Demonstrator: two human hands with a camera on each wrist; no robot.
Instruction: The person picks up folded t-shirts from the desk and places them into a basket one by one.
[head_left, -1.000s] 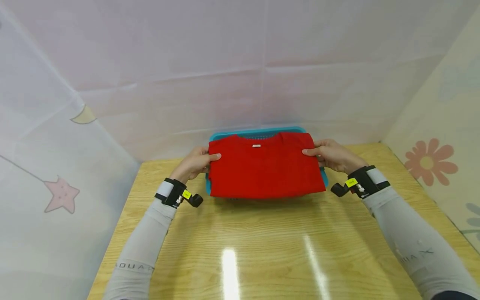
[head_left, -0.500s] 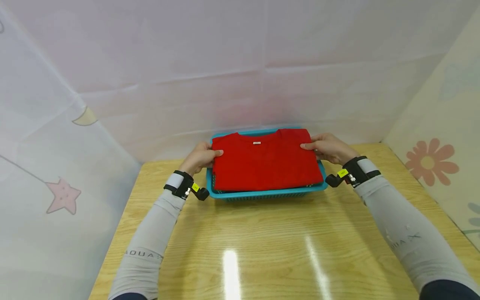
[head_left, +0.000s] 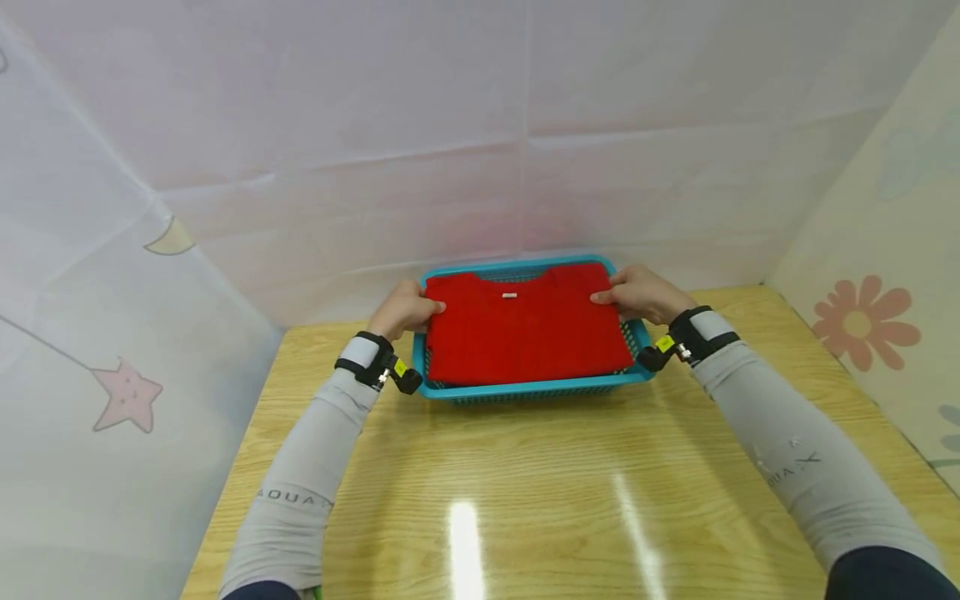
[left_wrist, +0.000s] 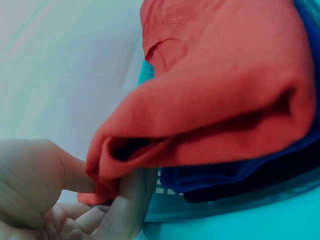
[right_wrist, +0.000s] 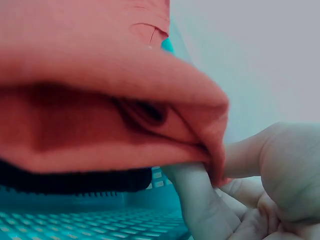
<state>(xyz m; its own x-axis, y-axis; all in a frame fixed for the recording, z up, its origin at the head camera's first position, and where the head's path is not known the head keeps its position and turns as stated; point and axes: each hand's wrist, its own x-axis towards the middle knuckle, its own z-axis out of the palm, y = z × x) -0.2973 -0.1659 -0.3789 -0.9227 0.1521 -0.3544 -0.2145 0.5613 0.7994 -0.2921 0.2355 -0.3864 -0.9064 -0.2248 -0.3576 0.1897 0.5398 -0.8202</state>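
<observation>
A folded red T-shirt [head_left: 525, 333] with a small white neck label lies flat across the blue plastic basket [head_left: 540, 388]. My left hand [head_left: 405, 312] pinches its left edge near the collar end, thumb on top and fingers beneath. On the opposite side my right hand [head_left: 647, 295] pinches the right edge in the same way. In the left wrist view, dark blue and black folded cloth [left_wrist: 215, 179] shows under the shirt. Black cloth [right_wrist: 75, 180] also lies below it in the right wrist view, above the basket's perforated floor.
The basket stands at the back of a wooden table [head_left: 525, 467], close to a pale wall sheet [head_left: 480, 167]. A side sheet with a red flower [head_left: 866, 323] bounds the right, and one with a pink star [head_left: 129, 395] bounds the left.
Both hands have lowered the red T-shirt into the basket, whose front rim has come into view. The shirt has shifted slightly left over the last half second, with both hands still gripping it.
</observation>
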